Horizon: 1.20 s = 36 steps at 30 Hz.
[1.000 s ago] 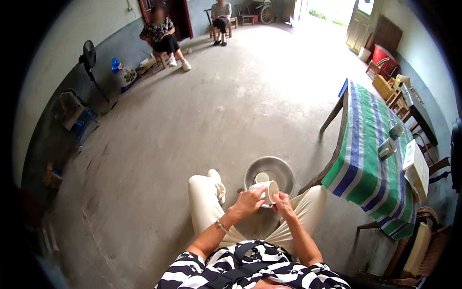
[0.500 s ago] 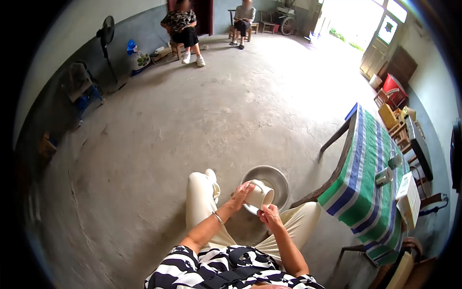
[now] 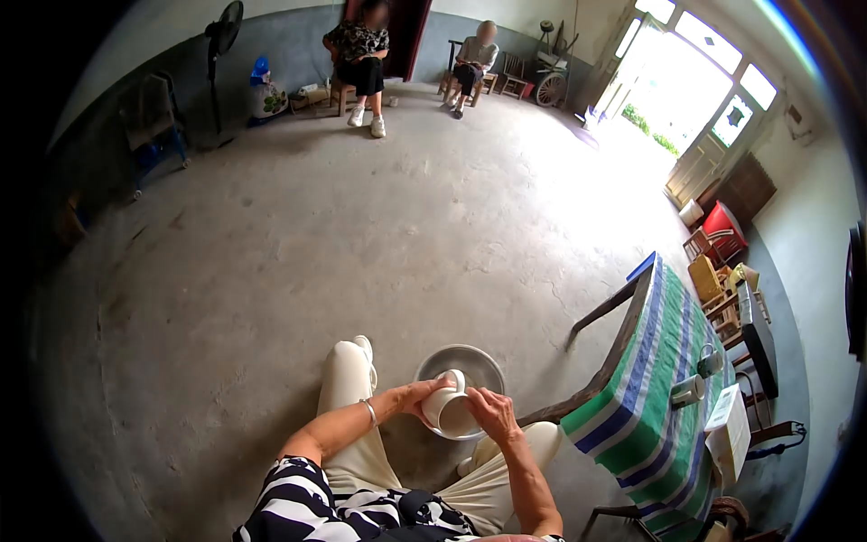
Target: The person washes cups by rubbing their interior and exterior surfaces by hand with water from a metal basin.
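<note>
A white mug [image 3: 443, 411] is held over a metal basin [image 3: 488, 363] on the floor, between the person's knees. My left hand [image 3: 418, 399] is wrapped round the mug's left side. At the right of its rim is my right hand [image 3: 492, 414], with bent fingers against the mug's edge. The mug's handle points up and away, and its opening faces down toward me. Part of the basin's inside is hidden behind the mug and hands.
A table with a striped cloth [image 3: 637, 397] stands at the right, bearing a metallic mug [image 3: 687, 391], a glass mug [image 3: 711, 362] and a white box [image 3: 728, 434]. Two seated people [image 3: 361, 54] [image 3: 474, 63] are at the back. A fan [image 3: 223, 36] stands at the left wall.
The view has shifted, showing more of the doorway. The mug has been turned in my hands, so its handle now faces away and its opening faces me. A cup seen earlier in the basin is now hidden.
</note>
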Tool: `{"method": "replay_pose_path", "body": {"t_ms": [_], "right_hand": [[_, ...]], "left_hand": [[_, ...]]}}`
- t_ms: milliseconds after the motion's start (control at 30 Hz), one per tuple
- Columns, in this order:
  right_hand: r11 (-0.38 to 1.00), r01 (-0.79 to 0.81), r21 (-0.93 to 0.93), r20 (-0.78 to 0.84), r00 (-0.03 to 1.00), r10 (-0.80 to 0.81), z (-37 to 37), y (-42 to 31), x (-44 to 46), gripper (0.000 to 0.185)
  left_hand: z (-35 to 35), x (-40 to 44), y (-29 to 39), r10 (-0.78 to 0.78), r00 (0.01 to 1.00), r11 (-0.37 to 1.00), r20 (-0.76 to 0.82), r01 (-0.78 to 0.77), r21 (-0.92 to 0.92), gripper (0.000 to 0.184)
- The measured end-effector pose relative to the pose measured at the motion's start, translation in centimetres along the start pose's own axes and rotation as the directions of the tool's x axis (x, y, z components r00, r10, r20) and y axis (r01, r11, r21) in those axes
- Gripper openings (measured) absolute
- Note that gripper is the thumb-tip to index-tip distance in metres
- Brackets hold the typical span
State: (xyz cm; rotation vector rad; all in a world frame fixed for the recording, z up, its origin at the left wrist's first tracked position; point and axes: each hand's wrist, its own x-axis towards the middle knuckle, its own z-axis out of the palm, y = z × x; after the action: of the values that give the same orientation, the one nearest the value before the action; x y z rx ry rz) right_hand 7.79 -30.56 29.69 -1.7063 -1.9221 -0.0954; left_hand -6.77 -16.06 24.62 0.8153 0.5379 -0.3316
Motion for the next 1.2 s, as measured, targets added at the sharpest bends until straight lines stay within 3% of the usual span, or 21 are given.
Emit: {"method": "replay_pose_path", "body": {"t_ms": [133,200,233,267,333,367,467,500,533,600,667,733,767,800,867,900,933,1033,1100,1167,1200], "right_hand": [[0.978,-0.147,0.151,-0.023,0.988,0.152,2.0,-0.3,-1.0,0.016],[0.912,-0.299,0.281,-0.179,0.917,0.356,2.7,-1.2,-1.2,0.017],[0.852,-0.393,0.347,-0.168,0.868,0.468,3.3,-1.3,-1.7,0.019],[0.857,-0.379,0.349,-0.161,0.877,0.453,3.8,-1.4,-2.0,0.019],[0.792,-0.442,0.42,-0.331,0.738,0.588,3.3,-3.0,-1.7,0.019],[0.828,-0.455,0.327,-0.38,0.739,0.556,2.7,-3.8,-1.2,0.019],[0.842,-0.404,0.357,-0.262,0.822,0.505,2.8,-4.7,-0.5,0.021],[0.697,-0.501,0.512,-0.115,0.764,0.634,4.0,-5.1,-0.6,0.024],[0.634,-0.56,0.534,-0.04,0.732,0.68,3.1,-6.7,1.1,0.029],[0.608,-0.493,0.622,-0.129,0.702,0.701,5.6,-7.4,1.4,0.033],[0.674,-0.447,0.589,-0.227,0.708,0.668,6.9,-7.7,0.8,0.034],[0.832,-0.492,0.257,-0.123,0.837,0.533,6.1,-8.0,-0.2,0.034],[0.914,-0.356,0.196,-0.173,0.904,0.39,6.1,-7.3,-1.1,0.033],[0.913,-0.357,0.198,-0.172,0.904,0.391,5.5,-6.4,-1.4,0.033],[0.991,0.048,0.122,-0.113,0.993,-0.034,3.8,-4.3,-2.3,0.034],[0.989,0.145,0.03,-0.087,0.986,-0.142,3.1,-3.2,-3.0,0.034],[0.984,0.162,-0.079,-0.02,0.986,-0.165,1.4,-3.1,-3.2,0.029],[0.96,0.234,-0.151,0.079,0.971,-0.224,0.1,-0.9,-3.8,0.029],[0.98,0.173,-0.102,0.136,0.978,-0.158,0.0,-1.2,-3.7,0.025],[0.991,0.073,-0.114,0.092,0.994,-0.062,1.5,-2.1,-3.9,0.03],[0.995,0.007,-0.095,0.08,0.997,0.001,2.2,-3.3,-3.6,0.033]], "left_hand": [[-1.6,1.3,-1.3,0.042,0.999,0.999,-0.002,-0.042,-0.026,0.07],[-1.4,1.6,-1.7,0.129,0.988,0.986,-0.088,-0.137,-0.099,0.06],[-1.3,1.6,-1.8,0.167,0.982,0.97,-0.09,-0.18,-0.163,0.056],[-1.3,1.7,-1.4,0.181,0.978,0.966,-0.101,-0.196,-0.17,0.056],[-0.5,1.0,-1.0,0.228,0.966,0.927,-0.121,-0.254,-0.278,0.055],[0.1,0.2,-0.4,0.21,0.959,0.932,-0.191,-0.256,-0.259,0.05],[-0.5,2.0,-1.6,0.326,0.923,0.857,-0.204,-0.38,-0.348,0.044],[0.3,1.3,-1.3,0.387,0.89,0.847,-0.24,-0.446,-0.289,0.042],[0.4,1.7,-1.4,0.394,0.888,0.846,-0.239,-0.452,-0.283,0.042],[0.5,2.7,-2.9,0.472,0.806,0.798,-0.358,-0.563,-0.213,0.042],[-0.4,2.9,-3.3,0.476,0.803,0.805,-0.359,-0.562,-0.188,0.042],[-0.2,1.6,-2.7,0.295,0.91,0.846,-0.29,-0.39,-0.363,0.041],[-0.5,1.5,-2.9,0.261,0.933,0.861,-0.25,-0.342,-0.376,0.043],[-0.5,1.1,-2.6,0.259,0.933,0.862,-0.251,-0.341,-0.376,0.043],[-0.1,0.3,-1.9,0.129,0.986,0.901,-0.107,-0.162,-0.403,0.047],[-0.9,1.3,-2.8,0.063,0.996,0.909,-0.061,-0.083,-0.409,0.052],[-0.8,1.0,-2.8,0.061,0.996,0.907,-0.066,-0.083,-0.412,0.052],[-0.6,0.6,-2.1,0.021,1.0,0.953,0.005,-0.018,-0.301,0.056],[0.0,0.3,-2.5,0.06,0.998,0.944,-0.014,-0.061,-0.325,0.055],[-0.1,0.7,-2.2,0.112,0.993,0.936,-0.034,-0.117,-0.331,0.054],[-0.3,1.3,-2.6,0.199,0.977,0.906,-0.073,-0.212,-0.366,0.05]]}}
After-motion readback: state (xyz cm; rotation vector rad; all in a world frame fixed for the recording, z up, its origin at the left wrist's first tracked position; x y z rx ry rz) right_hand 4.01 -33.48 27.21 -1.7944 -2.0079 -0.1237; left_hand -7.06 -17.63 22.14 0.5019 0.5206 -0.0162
